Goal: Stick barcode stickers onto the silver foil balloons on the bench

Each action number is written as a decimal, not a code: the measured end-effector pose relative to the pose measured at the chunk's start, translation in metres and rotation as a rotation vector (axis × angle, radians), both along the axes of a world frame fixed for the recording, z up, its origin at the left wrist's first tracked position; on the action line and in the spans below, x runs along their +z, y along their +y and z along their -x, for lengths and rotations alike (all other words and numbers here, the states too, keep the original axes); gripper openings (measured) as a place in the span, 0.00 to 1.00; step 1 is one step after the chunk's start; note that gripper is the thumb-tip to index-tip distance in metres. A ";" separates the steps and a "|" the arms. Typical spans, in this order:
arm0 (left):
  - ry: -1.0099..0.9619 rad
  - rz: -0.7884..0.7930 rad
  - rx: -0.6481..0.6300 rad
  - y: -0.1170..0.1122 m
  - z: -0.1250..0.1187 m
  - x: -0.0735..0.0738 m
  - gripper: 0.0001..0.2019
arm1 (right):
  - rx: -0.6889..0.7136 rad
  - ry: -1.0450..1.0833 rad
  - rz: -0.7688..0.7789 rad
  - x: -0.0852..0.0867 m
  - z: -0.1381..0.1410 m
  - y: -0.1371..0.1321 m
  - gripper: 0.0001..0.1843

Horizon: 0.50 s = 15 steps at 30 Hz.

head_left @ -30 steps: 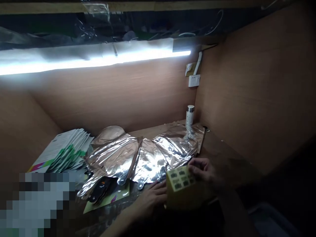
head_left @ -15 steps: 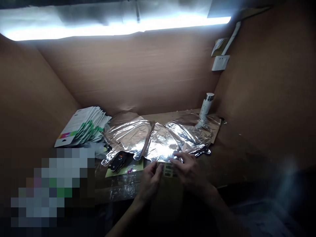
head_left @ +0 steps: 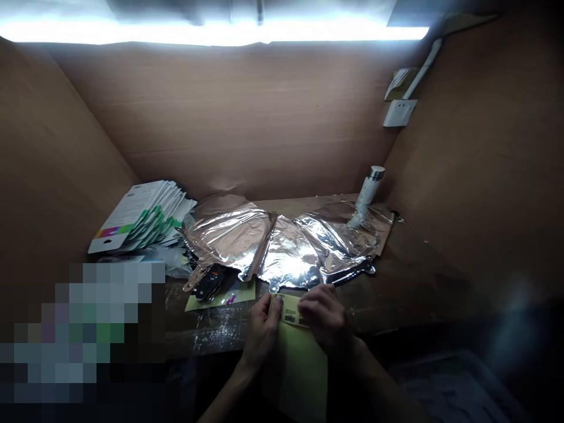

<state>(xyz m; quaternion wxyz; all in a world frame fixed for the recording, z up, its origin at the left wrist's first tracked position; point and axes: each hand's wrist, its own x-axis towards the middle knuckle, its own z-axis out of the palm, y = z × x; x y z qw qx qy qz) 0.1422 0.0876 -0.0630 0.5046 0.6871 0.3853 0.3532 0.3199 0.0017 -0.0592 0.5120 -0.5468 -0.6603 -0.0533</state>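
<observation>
A stack of printed cards [head_left: 141, 214] lies on the counter [head_left: 409, 264], beside crinkled silver foil pouches [head_left: 286, 252]. Just below the foil, the left hand [head_left: 262, 332] and right hand [head_left: 324, 317] have their fingers [head_left: 311, 302] clenched on a yellow sheet of barcode labels [head_left: 291, 309], which hangs over the counter's edge. A metal-capped bottle [head_left: 368, 191] stands farther right.

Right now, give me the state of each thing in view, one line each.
Left hand: pinching the sticker sheet's top edge.
Right hand: on the sheet, beside the barcode labels.
Yellow-green sticker sheet: hanging over the bench edge.
Silver foil pouches: lying flat, creased.
Steel-capped bottle: upright.
Strip light: on.
Stack of printed cards: fanned, piled.
</observation>
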 end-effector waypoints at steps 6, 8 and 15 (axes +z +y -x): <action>0.273 -0.570 -0.451 -0.006 -0.002 -0.009 0.14 | 0.071 0.211 0.579 0.034 -0.075 0.033 0.15; 0.357 -0.697 -0.579 -0.011 -0.007 -0.009 0.11 | 0.162 0.085 0.705 0.037 -0.089 0.048 0.15; 0.474 -0.778 -0.612 -0.015 -0.015 -0.013 0.14 | 0.101 -0.088 0.858 0.028 -0.080 0.061 0.09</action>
